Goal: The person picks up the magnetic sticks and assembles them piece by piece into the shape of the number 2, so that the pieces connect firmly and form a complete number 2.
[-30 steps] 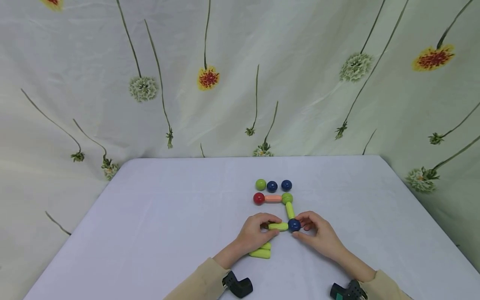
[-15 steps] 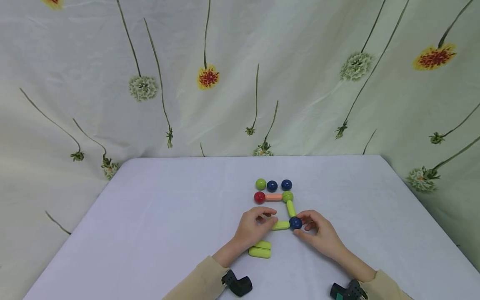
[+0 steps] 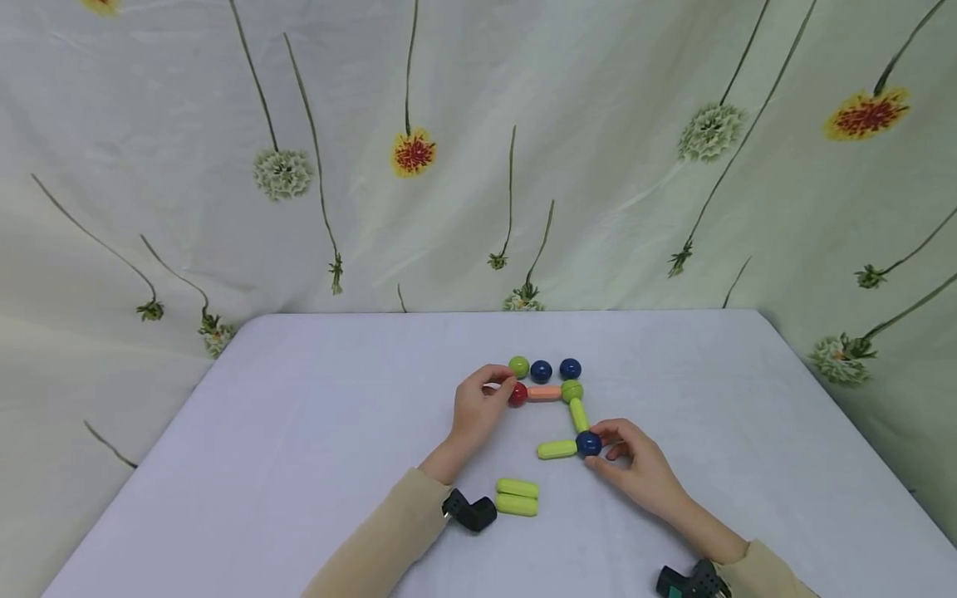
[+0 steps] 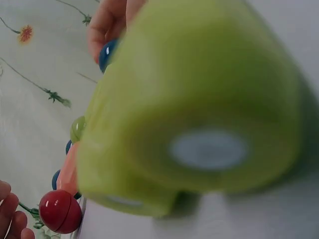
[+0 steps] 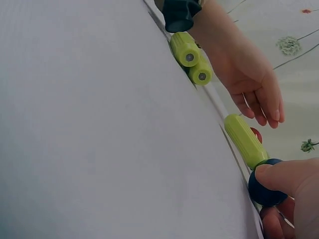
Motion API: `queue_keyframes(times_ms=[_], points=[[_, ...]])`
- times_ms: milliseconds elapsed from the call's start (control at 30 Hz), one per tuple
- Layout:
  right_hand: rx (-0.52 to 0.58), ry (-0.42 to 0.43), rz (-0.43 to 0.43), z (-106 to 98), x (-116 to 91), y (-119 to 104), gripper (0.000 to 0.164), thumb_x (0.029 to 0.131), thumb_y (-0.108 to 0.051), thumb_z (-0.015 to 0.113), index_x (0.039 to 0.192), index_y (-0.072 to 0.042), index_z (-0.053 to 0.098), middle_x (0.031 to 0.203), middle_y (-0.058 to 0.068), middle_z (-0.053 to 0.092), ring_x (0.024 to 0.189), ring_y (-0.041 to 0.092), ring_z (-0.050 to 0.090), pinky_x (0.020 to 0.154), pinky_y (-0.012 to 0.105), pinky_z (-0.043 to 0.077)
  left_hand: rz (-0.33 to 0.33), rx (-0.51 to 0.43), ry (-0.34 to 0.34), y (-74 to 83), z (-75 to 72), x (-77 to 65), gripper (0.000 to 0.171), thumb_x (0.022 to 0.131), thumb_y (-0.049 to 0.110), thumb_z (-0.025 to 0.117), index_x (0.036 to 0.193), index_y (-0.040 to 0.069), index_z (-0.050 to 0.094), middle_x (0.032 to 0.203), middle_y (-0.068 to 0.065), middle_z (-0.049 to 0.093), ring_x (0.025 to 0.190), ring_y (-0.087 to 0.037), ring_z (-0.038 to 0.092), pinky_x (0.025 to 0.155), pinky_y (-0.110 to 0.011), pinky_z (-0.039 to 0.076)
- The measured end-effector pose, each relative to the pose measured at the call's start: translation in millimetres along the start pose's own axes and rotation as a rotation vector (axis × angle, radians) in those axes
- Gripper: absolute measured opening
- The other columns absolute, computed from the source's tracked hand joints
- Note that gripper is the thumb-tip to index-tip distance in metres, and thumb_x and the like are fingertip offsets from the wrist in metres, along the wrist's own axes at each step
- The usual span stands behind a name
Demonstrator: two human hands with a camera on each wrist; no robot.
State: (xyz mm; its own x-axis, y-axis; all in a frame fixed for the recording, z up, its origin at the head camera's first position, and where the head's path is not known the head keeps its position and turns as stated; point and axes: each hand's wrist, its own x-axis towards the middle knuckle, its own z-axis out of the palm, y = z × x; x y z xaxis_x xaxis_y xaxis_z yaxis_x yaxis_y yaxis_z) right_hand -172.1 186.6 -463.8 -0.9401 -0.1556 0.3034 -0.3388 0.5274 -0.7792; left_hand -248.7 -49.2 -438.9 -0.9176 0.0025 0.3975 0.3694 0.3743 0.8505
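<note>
My right hand pinches a dark blue ball, its thumb pressing on the ball in the right wrist view. A lime-green rod joins that ball on the left. Another green rod runs from it up to a grooved green ball. From there a salmon-pink rod leads left to a red ball. My left hand hovers beside the red ball, fingers relaxed; in the left wrist view its fingers are apart from the red ball.
Two loose green rods lie side by side near my left wrist; they loom large in the left wrist view. Behind the chain sit a green ball and two blue balls. A flowered cloth hangs behind the white table.
My left hand has let go of the green rod at the blue ball and moved up and left to the red ball. My right hand keeps its hold on the blue ball.
</note>
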Motion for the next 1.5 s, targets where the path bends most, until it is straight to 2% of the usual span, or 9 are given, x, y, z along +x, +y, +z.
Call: queue_keyframes(times_ms=[167,333,567,733,833,1033,1233,1500], points=[[-0.001,-0.001,0.015,0.1,-2.9,1.0,0.037,0.075,-0.006,0.078,0.107,-0.01,0.061,0.096,0.0,0.061,0.079,0.012,0.054,0.068,0.024,0.049,-0.062,0.036,0.016,-1.9,3.4,15.3,0.013,0.087,0.013,0.065,0.098,0.007,0.07,0.098,-0.004,0.067,0.094,-0.018,0.058,0.08,-0.031,0.049],[0.0,0.002,0.012,0.2,-5.3,0.6,0.037,0.075,-0.007,0.078,0.107,-0.011,0.061,0.097,0.0,0.061,0.08,0.013,0.055,0.067,0.024,0.049,-0.123,0.061,-0.052,-6.4,7.2,27.7,0.019,0.088,0.016,0.065,0.105,0.008,0.069,0.108,-0.004,0.065,0.102,-0.019,0.056,0.087,-0.033,0.047],[-0.001,0.005,0.014,0.0,-4.8,-0.4,0.037,0.075,-0.006,0.078,0.107,-0.011,0.061,0.097,0.0,0.06,0.082,0.014,0.055,0.067,0.024,0.049,-0.11,0.149,-0.192,-11.9,5.6,37.8,0.025,0.089,0.018,0.064,0.113,0.012,0.068,0.119,-0.004,0.062,0.11,-0.022,0.054,0.09,-0.035,0.046],[0.008,-0.001,0.021,-0.1,-4.2,-0.7,0.036,0.075,-0.007,0.078,0.107,-0.011,0.061,0.096,0.0,0.06,0.081,0.014,0.055,0.068,0.024,0.049,-0.092,0.157,-0.302,-16.2,2.2,43.6,0.029,0.089,0.017,0.065,0.118,0.011,0.065,0.125,-0.006,0.059,0.116,-0.024,0.052,0.095,-0.037,0.044],[0.011,-0.001,0.02,-0.2,-3.7,-0.7,0.036,0.075,-0.007,0.078,0.107,-0.011,0.061,0.096,0.0,0.06,0.082,0.014,0.055,0.068,0.024,0.049,-0.087,0.166,-0.337,-16.6,0.5,45.6,0.031,0.089,0.018,0.065,0.119,0.011,0.064,0.125,-0.007,0.059,0.114,-0.025,0.053,0.096,-0.039,0.043],[0.005,-0.004,0.007,0.0,-2.3,0.1,0.036,0.076,-0.008,0.078,0.107,-0.011,0.061,0.097,-0.001,0.06,0.083,0.013,0.055,0.068,0.024,0.049,-0.116,0.192,-0.334,-17.8,1.2,46.4,0.03,0.089,0.019,0.065,0.118,0.011,0.064,0.119,-0.008,0.061,0.109,-0.025,0.056,0.093,-0.038,0.044],[0.005,-0.003,-0.003,0.0,-1.4,-0.3,0.036,0.076,-0.008,0.078,0.107,-0.011,0.061,0.097,-0.001,0.06,0.083,0.013,0.055,0.068,0.024,0.049,-0.131,0.18,-0.319,-18.3,0.5,46.0,0.032,0.089,0.018,0.065,0.119,0.008,0.06,0.119,-0.009,0.06,0.105,-0.024,0.057,0.091,-0.038,0.045],[-0.004,-0.01,0.014,-0.3,-0.3,-1.5,0.036,0.076,-0.009,0.078,0.107,-0.011,0.06,0.097,-0.001,0.06,0.082,0.012,0.054,0.068,0.024,0.049,-0.115,0.136,-0.307,-23.1,-3.1,45.6,0.033,0.089,0.016,0.065,0.121,0.006,0.059,0.119,-0.009,0.059,0.105,-0.023,0.058,0.09,-0.034,0.047]])
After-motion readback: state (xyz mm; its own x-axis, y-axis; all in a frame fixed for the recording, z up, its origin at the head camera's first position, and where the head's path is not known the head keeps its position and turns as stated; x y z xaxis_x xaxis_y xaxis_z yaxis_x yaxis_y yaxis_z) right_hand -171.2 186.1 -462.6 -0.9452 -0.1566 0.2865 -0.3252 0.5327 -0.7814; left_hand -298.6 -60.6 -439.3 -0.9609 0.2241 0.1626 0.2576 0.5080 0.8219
